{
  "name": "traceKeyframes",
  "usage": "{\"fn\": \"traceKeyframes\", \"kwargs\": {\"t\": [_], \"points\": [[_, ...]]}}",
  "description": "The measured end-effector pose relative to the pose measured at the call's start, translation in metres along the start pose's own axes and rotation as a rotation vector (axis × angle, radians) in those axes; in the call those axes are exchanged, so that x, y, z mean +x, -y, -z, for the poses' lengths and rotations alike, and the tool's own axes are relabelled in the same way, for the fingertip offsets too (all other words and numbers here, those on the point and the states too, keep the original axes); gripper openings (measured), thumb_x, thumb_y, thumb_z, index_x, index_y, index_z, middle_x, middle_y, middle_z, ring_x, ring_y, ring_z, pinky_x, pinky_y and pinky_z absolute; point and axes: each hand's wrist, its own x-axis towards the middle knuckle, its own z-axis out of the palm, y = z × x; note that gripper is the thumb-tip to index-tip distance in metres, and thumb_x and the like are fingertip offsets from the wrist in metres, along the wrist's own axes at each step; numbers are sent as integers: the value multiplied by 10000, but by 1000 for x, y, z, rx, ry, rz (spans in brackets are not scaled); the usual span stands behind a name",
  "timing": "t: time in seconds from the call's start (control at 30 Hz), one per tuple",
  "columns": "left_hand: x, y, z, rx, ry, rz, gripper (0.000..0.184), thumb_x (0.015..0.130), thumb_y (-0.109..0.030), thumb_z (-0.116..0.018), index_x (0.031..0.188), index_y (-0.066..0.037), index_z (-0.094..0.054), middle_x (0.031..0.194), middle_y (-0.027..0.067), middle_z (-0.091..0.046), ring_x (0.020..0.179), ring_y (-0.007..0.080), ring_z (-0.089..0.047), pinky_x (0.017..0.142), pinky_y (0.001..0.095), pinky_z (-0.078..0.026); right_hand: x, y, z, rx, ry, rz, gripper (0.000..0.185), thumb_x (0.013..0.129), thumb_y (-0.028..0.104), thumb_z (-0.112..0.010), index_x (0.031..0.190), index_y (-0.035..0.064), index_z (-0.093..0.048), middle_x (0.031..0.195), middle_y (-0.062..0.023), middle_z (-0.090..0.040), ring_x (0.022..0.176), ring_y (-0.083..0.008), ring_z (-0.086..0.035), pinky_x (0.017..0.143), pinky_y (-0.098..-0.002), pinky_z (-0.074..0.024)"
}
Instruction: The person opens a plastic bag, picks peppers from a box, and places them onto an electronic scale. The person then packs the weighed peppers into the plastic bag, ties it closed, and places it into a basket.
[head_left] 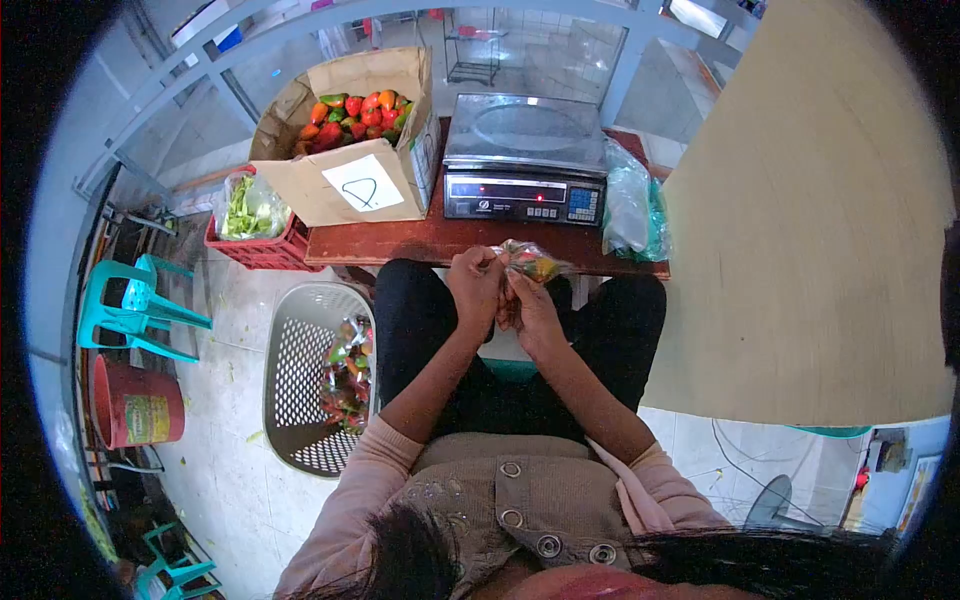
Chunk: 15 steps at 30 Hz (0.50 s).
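Observation:
A clear plastic bag of peppers (538, 262), showing red, yellow and green, is between my hands at the table's front edge. My left hand (476, 290) is closed at the gathered end of the bag. Close beside it, my right hand (530, 308) is closed around the bag's neck, with the filled part sticking out to the right. The fingers partly hide the twisted plastic. Just beyond my hands stands a digital scale (525, 160) with a bare metal pan and lit red digits.
A cardboard box (345, 190) of loose peppers stands left of the scale on the red table (450, 238). Plastic bags (632, 215) lie at its right. On the floor, a grey basket (290, 380) holds bagged peppers. A red crate (265, 252) contains greens. A large tan board (800, 250) fills the right side.

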Motion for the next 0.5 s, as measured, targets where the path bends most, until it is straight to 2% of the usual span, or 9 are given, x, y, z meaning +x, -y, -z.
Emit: {"fn": "traceKeyframes", "kwargs": {"t": [0.03, 0.1, 0.13, 0.17, 0.23, 0.33, 0.43, 0.5], "points": [[-1, 1, 0, 184, -75, -177, 146, 802, -154, -659, 768, -26, -599, 718, 69, -596, 615, 141, -573, 506, 277, -419, 3, -2, 2, -139, 5, 96, 225, 904, 263, -553, 779, 77, -535, 640, -32, -521, 453, -136, -471, 416, -269, -388], [1, -1, 3, 263, -72, -331, 116, 771, -84, -658, 761, -3, -575, 727, 93, -573, 672, 193, -549, 583, 315, -418, 10, -4, 7, -673, -97, 501, 227, 911, 253, -541, 818, 47, -557, 639, -28, -509, 480, -139, -478, 446, -280, -389], [4, -2, 4, 303, -71, -409, 110, 755, -50, -657, 758, 9, -563, 731, 105, -561, 700, 219, -538, 622, 334, -417, 14, -2, 9, -855, -98, 650, 227, 913, 249, -533, 842, 36, -565, 680, -47, -520, 527, -170, -494, 487, -299, -399], [7, 2, 5, 197, -31, -316, 111, 752, -46, -656, 759, 10, -561, 733, 101, -561, 691, 222, -536, 618, 332, -418, 18, 1, 10, -1031, -126, 808, 231, 914, 245, -526, 867, 24, -573, 720, -65, -531, 573, -201, -510, 529, -318, -409], [12, 10, 6, -16, 48, -131, 115, 744, -40, -656, 760, 14, -555, 738, 94, -562, 673, 229, -533, 612, 328, -419, 25, 26, 0, -1210, -93, 1018, 244, 914, 240, -508, 926, 9, -584, 884, -145, -589, 731, -323, -568, 665, -382, -446], [19, 8, 3, -14, 51, -72, 108, 738, -39, -655, 773, 3, -562, 750, 96, -558, 679, 244, -541, 611, 327, -422, 52, 31, 5, -967, -95, 900, 248, 931, 175, -478, 777, 5, -572, 642, -17, -493, 616, -136, -489, 598, -296, -394], [27, 25, -13, -57, 73, -17, 105, 752, -54, -658, 777, 2, -572, 765, 94, -580, 659, 181, -550, 621, 291, -445, 86, 15, 31, -692, -176, 415, 261, 920, 150, -482, 711, 14, -558, 649, -14, -510, 618, -121, -478, 590, -278, -386], [33, 34, -20, 49, 85, -119, 102, 751, -52, -655, 791, -1, -576, 771, 96, -583, 675, 197, -564, 639, 302, -452, 101, 0, 38, -483, -184, 448, 274, 912, 156, -503, 676, 23, -546, 643, -9, -519, 599, -107, -468, 566, -262, -378]]}}
